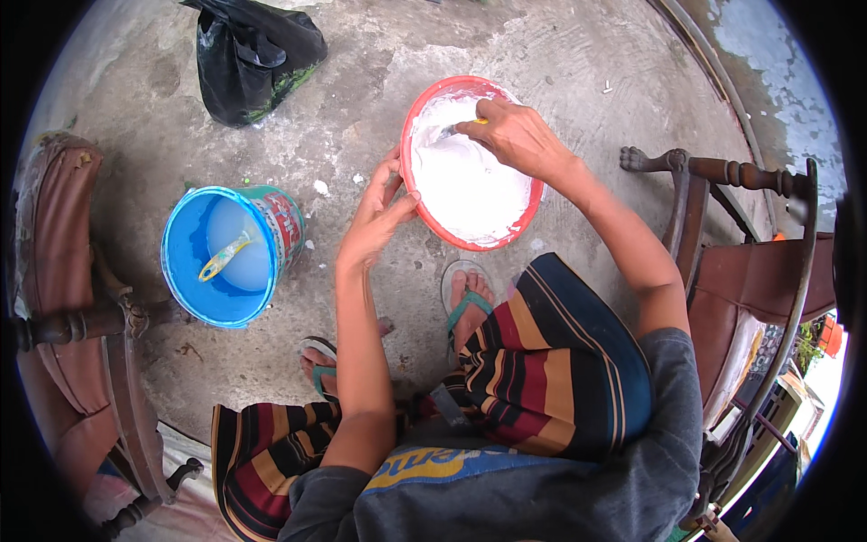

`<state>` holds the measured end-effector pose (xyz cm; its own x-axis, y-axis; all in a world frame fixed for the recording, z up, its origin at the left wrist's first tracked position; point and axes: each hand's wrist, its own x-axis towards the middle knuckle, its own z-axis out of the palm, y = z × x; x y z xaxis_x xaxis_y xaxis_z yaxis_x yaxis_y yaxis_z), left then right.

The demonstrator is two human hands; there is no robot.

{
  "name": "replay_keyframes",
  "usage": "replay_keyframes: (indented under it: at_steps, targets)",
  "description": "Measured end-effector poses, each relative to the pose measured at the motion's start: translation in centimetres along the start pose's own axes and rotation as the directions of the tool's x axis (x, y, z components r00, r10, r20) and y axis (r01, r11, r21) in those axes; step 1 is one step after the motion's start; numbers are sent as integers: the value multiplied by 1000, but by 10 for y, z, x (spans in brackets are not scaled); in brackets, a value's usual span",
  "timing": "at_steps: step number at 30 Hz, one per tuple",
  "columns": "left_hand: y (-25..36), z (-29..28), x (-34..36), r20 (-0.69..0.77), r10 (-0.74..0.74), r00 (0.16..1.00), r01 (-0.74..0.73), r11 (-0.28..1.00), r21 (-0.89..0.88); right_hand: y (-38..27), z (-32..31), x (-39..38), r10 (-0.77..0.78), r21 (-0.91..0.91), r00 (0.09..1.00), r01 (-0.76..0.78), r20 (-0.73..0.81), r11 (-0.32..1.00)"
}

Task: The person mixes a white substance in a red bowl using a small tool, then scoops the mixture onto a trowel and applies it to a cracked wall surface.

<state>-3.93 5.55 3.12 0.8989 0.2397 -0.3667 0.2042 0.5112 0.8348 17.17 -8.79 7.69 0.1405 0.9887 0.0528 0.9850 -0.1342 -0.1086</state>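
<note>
Basin (441,231), red and holding white paste (470,190), was at upper centre in the head view. The left hand (370,221) had its fingers clamped on the basin's left edge. The right hand (522,140), over the paste, had its fingers closed around a tool (481,121) with a yellow part, otherwise mostly hidden. At left, a blue bucket (183,239) held cloudy liquid (256,267) and a yellow-handled brush (223,258); a black bag (248,63) sat upper left.
</note>
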Motion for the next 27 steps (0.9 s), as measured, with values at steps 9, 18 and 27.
replay_keyframes:
  at_steps: [9,18,27]
  targets:
    - [2,9,-1,-59,-4,998,2,1000,-31,36,-7,-78,359,194,842,-462,402,866]
    - [6,3,5,-91,-43,995,44,999,12,-22,29,-79,409,672,704,-698,580,249]
    - [-25,-30,2,-131,-185,974,182,983,-34,-3,42,-35,557,160,828,-559,60,813]
